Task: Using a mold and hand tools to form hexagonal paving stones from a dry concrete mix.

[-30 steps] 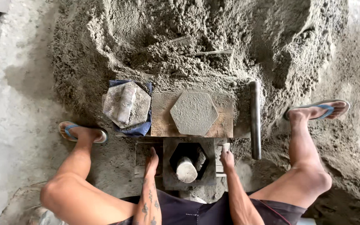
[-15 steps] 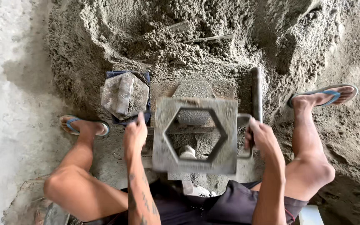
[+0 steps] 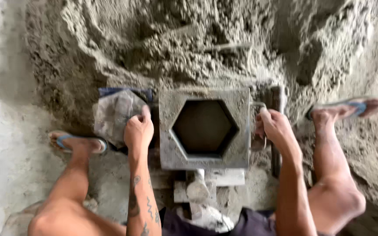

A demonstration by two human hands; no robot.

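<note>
A square grey metal mould (image 3: pixel 204 129) with a hexagonal opening lies flat in front of me, its dark cavity facing up. My left hand (image 3: pixel 138 129) grips its left side. My right hand (image 3: pixel 274 129) holds the handle on its right side. Below the mould stands a metal press frame with a round post (image 3: pixel 197 190). A hexagonal block wrapped in a dusty cloth (image 3: pixel 117 113) rests on a blue sheet just left of my left hand.
A large heap of damp grey sand mix (image 3: pixel 206 43) fills the far side. My feet in blue sandals (image 3: pixel 77 142) (image 3: pixel 351 107) flank the mould. A dark metal bar (image 3: pixel 276 131) lies upright to the right of the mould. Pale concrete floor (image 3: pixel 1 131) on the left.
The mould was lifted off the press frame, tipped up, then laid flat over the board where the cast hexagonal block sat. Both hands moved forward with it.
</note>
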